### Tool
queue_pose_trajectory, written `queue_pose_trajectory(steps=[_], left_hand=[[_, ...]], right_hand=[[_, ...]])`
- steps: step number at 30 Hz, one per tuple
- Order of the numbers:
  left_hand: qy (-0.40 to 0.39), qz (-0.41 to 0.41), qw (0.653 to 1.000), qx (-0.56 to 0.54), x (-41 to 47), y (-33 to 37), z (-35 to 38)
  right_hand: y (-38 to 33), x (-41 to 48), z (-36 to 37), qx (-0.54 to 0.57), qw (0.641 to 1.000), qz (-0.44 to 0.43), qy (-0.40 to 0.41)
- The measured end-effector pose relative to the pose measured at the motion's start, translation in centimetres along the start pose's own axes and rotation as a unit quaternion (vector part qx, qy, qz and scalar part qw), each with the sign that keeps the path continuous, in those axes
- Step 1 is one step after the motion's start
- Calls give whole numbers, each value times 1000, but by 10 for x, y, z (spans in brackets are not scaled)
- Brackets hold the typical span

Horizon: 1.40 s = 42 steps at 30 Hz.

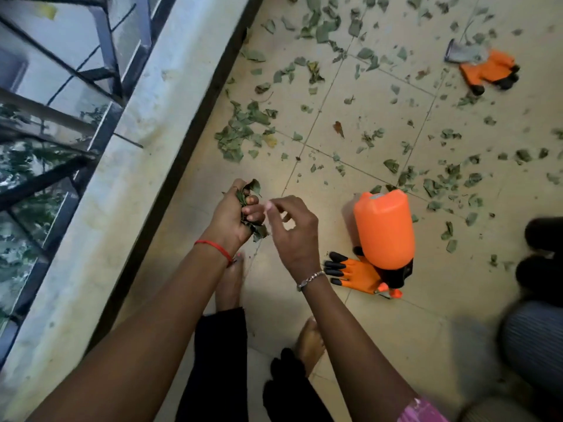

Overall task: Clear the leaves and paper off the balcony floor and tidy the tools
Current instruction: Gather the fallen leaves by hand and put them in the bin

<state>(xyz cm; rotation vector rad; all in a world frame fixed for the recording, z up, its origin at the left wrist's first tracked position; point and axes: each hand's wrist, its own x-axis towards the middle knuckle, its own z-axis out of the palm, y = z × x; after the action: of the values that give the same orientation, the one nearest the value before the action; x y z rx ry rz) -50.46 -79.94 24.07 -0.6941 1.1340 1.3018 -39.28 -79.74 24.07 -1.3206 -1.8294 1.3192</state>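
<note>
Left hand (234, 214), 9 o'clock of centre: grip clamped on a bunch of leaves (253, 190). Right hand (292, 236) beside it: grip loosely curled, contents unclear. Scattered leaves (240, 132) cover the floor (380, 117) from 12 to 4 o'clock, so clearing is judged barely begun. Spray bottle (384, 228), 4 o'clock, untidied: long axis 12–6, nozzle toward 6.

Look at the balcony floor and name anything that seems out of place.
Leaves lie scattered across the tiles. The orange bottle looks tipped over against one glove, while the other glove lies apart, top right.
</note>
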Motion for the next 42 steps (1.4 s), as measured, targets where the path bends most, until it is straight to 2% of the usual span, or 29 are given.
queue_pose_trajectory(steps=[4, 7, 12, 16, 18, 20, 22, 24, 27, 31, 33, 36, 40, 42], left_hand=[[-24, -9, 993, 115, 43, 13, 2], [-38, -4, 982, 185, 96, 18, -2], [-70, 27, 970, 229, 198, 26, -9], [-102, 64, 963, 243, 264, 35, -8], [-117, 83, 958, 250, 288, 39, -7], [-122, 93, 954, 256, 302, 42, -5], [-120, 103, 954, 255, 313, 43, -3], [-122, 118, 954, 246, 323, 47, -2], [-150, 127, 950, 242, 333, 52, 7], [-190, 159, 930, 270, 330, 61, 15], [-197, 182, 920, 285, 323, 68, 12], [-178, 181, 932, 260, 311, 77, 0], [-150, 181, 941, 244, 303, 83, -27], [-150, 186, 942, 237, 301, 91, -38]], right_hand=[[63, 32, 19, 22, 975, 156, 154], [126, 59, 42, 14, 953, 227, 201], [223, 117, 58, -121, 954, 191, 195], [290, 151, 48, -257, 922, 195, 212], [312, 168, 48, -289, 902, 209, 244], [317, 181, 60, -301, 893, 197, 269], [314, 186, 76, -306, 903, 150, 263], [312, 186, 93, -321, 914, 92, 229], [312, 193, 104, -360, 912, 40, 193], [310, 204, 115, -374, 918, -48, 120], [305, 212, 111, -363, 920, -90, 113], [299, 230, 88, -386, 906, -74, 158], [302, 262, 66, -357, 915, 45, 182], [302, 273, 73, -341, 922, 66, 170]])
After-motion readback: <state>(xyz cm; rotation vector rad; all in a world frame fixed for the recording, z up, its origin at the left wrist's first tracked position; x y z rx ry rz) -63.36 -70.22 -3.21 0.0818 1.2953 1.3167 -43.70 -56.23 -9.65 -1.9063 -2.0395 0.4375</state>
